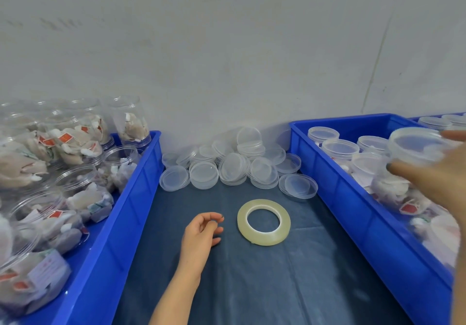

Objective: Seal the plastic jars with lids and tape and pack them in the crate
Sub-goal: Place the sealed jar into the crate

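My right hand reaches over the right blue crate and grips a clear lidded jar, thumb below it and fingers round its far side; the hand is blurred. Several lidded jars stand in that crate. Loosely curled and holding nothing, my left hand rests on the dark table mat. Just right of it a roll of clear tape lies flat. Behind the tape, loose clear lids are piled against the wall. The left blue crate holds several open jars filled with paper packets.
A grey wall closes off the back of the table. The dark mat runs between the two crates. A second blue crate with lidded jars shows at the far right edge.
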A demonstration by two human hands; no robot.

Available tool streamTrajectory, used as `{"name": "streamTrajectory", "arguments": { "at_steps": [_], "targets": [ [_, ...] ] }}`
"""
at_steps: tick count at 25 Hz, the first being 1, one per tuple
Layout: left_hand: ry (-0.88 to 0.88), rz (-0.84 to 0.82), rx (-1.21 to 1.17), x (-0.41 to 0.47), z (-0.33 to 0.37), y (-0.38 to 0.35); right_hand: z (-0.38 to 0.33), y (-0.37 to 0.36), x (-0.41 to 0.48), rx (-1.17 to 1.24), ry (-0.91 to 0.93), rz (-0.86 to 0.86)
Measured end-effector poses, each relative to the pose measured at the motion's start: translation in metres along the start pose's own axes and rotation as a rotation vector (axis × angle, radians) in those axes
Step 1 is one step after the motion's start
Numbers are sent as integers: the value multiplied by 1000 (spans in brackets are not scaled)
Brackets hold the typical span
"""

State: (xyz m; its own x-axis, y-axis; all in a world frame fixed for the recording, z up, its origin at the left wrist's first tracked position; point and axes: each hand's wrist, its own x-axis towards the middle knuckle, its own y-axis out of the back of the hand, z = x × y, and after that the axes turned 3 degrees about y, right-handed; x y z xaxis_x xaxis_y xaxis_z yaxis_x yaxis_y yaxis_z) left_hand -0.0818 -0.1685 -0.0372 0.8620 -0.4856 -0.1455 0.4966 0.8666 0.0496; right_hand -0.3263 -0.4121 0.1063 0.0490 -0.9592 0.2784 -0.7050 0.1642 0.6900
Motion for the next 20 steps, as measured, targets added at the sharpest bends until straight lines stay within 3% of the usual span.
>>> {"name": "streamTrajectory", "arguments": {
  "at_steps": [4,14,17,20],
  "targets": [
    [-5,4,26,1,-3,-1,15,-13,-3,-234,10,-248],
    [-19,3,147,2,-5,-4,26,-36,7,-397,-53,-510],
    [-20,-2,218,3,-8,-4,34,-45,10,-338,-131,-490],
    [-27,-11,288,5,-11,-2,32,-54,15,-543,-63,-472]
  ]
}}
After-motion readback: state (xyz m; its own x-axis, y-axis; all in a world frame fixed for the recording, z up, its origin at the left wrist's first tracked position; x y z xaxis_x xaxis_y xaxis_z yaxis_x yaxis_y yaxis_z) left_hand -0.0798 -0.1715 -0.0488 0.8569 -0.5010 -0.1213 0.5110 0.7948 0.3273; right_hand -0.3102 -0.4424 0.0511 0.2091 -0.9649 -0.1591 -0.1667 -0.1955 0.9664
